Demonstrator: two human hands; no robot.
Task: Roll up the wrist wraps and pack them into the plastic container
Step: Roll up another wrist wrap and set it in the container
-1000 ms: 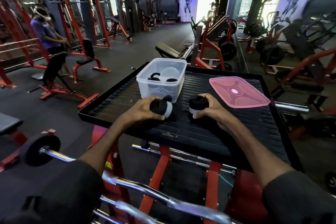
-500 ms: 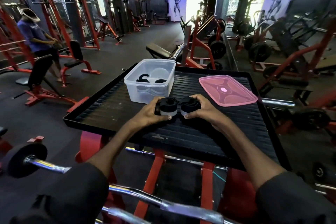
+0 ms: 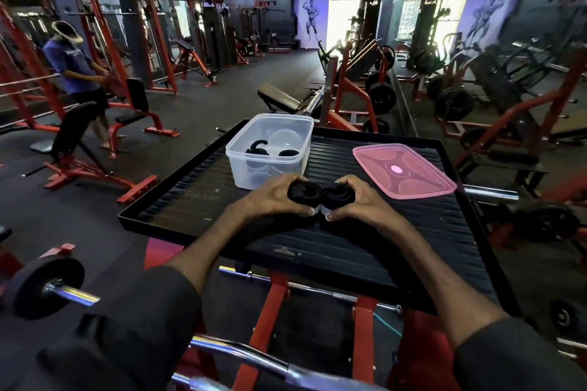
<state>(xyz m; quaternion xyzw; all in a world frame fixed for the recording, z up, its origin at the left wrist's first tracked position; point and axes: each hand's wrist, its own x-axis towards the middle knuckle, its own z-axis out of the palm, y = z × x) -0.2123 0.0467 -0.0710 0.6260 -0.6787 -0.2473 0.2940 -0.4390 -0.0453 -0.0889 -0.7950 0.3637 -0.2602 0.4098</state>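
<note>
Two rolled wrist wraps held together on surface [image 3: 197, 200]

Left hand [image 3: 270, 197] gripping left wrap [image 3: 303, 193] — right hand [image 3: 359, 200] gripping right wrap [image 3: 337, 196]; rolls apparently touching, just before plastic container [image 3: 270, 149].

Gym: red weight machines [image 3: 133, 79], benches [image 3: 278, 100], barbell plates [image 3: 381, 98]

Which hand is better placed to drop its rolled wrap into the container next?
Left hand: its rolled wrap sits right below the open container; the right hand is nearer the pink lid.

Your gym was dim; the far window [image 3: 341, 20] blew out white. Wide-angle bending warped your edges, and the near chrome bar [image 3: 254, 362] blurred.
</note>
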